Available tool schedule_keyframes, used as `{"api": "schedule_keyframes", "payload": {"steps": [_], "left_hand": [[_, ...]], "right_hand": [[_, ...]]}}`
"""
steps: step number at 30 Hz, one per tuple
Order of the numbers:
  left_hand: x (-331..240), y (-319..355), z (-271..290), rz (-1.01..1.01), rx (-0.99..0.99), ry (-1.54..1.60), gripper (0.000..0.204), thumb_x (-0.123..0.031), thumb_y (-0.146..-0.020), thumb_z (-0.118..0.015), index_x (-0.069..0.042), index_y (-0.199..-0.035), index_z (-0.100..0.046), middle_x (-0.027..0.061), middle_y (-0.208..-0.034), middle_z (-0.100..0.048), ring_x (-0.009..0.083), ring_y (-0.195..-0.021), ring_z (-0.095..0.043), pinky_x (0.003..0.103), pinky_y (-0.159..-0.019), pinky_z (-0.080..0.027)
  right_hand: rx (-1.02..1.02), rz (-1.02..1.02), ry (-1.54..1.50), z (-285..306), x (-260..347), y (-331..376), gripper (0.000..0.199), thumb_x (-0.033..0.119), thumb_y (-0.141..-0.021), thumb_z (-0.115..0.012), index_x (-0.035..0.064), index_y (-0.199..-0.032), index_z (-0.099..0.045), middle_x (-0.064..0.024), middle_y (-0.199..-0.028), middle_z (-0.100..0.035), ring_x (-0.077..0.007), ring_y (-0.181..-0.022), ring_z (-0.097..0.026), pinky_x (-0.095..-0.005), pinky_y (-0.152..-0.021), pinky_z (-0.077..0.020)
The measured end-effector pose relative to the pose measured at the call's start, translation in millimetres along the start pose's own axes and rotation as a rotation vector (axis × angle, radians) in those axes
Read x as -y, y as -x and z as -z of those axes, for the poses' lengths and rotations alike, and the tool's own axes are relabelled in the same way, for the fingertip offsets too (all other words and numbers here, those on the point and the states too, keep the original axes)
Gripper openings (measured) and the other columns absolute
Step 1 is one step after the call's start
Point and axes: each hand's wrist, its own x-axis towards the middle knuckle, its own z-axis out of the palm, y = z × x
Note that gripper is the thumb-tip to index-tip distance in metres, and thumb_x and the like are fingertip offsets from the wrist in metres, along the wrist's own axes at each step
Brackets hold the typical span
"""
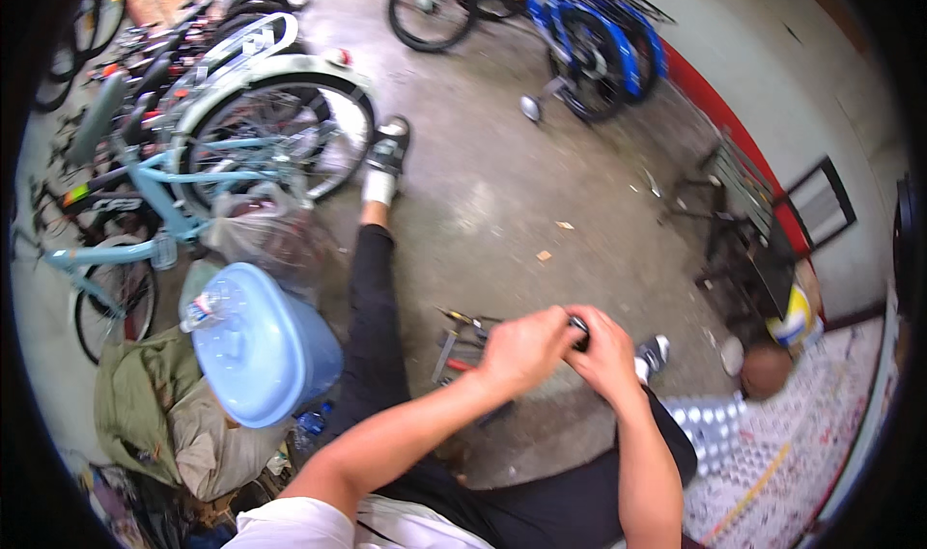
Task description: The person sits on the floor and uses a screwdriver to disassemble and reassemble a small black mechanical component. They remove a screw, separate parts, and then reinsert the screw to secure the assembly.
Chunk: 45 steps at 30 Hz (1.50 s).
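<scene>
While I watched remotely, the bare left hand (526, 348) and right hand (606, 348) grasped a small, dark, shiny object (578, 328), right of the light-blue, lidded plastic bucket (256, 346); metal tools (447, 349) lay nearer it.

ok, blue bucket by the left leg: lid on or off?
On: the lid covers the whole visible top of the bucket; no gap shows.

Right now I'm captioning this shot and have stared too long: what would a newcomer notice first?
Probably the light-blue lidded bucket, left of the person's extended leg, with the pale-blue bicycle beyond it at upper left. Then, right of centre, the left hand and right hand meet at a small black object.
</scene>
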Motion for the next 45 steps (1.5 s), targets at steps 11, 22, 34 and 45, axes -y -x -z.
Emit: {"api": "schedule_keyframes", "payload": {"steps": [11, 22, 34, 45], "left_hand": [[2, -6, 15, -0.079, 0.082, 0.112, 0.021, -0.021, -0.102, -0.066, -0.005, -0.105, -0.054, 0.0187, -0.093, -0.064, 0.0436, -0.084, -0.066, 0.052, -0.069, -0.051], [-10, -11, 18, -0.063, -0.02, 0.164, 0.019, -0.018, -0.101, -0.068, -0.005, -0.102, -0.054, 0.0175, -0.091, -0.066, 0.0441, -0.081, -0.066, 0.052, -0.066, -0.05], [-23, -18, 13, -0.093, -0.113, -0.004, 0.021, -0.015, -0.097, -0.072, -0.005, -0.091, -0.055, 0.0123, -0.076, -0.064, 0.0367, -0.065, -0.065, 0.045, -0.057, -0.049], [-7, -23, 19, 0.455, -0.043, 1.197, 0.013, -0.016, -0.107, -0.057, -0.004, -0.114, -0.055, 0.0138, -0.106, -0.07, 0.0167, -0.073, -0.066, 0.031, -0.068, -0.056]], "right_hand": [[0.013, -0.082, -0.011, 5, 3, -5, 0.054, 0.022, -0.082, -0.084, 0.0131, -0.131, -0.064, -0.0128, -0.12, -0.071, -0.0379, -0.108, -0.07, -0.0481, -0.087, -0.0573], [-0.196, -0.056, -0.095, 8, 11, -10, 0.058, 0.01, -0.076, -0.084, 0.013, -0.131, -0.066, -0.0107, -0.12, -0.072, -0.0329, -0.107, -0.071, -0.0408, -0.089, -0.0581], [-0.321, 0.066, -0.083, 4, 5, -12, 0.058, 0.008, -0.075, -0.082, 0.0146, -0.13, -0.065, -0.0102, -0.109, -0.067, -0.0356, -0.095, -0.069, -0.0443, -0.082, -0.0562], [-0.368, 0.039, -0.078, 8, 8, -13, 0.058, 0.01, -0.075, -0.087, 0.0126, -0.128, -0.066, -0.0093, -0.105, -0.067, -0.0319, -0.094, -0.07, -0.0419, -0.079, -0.0562]]}}
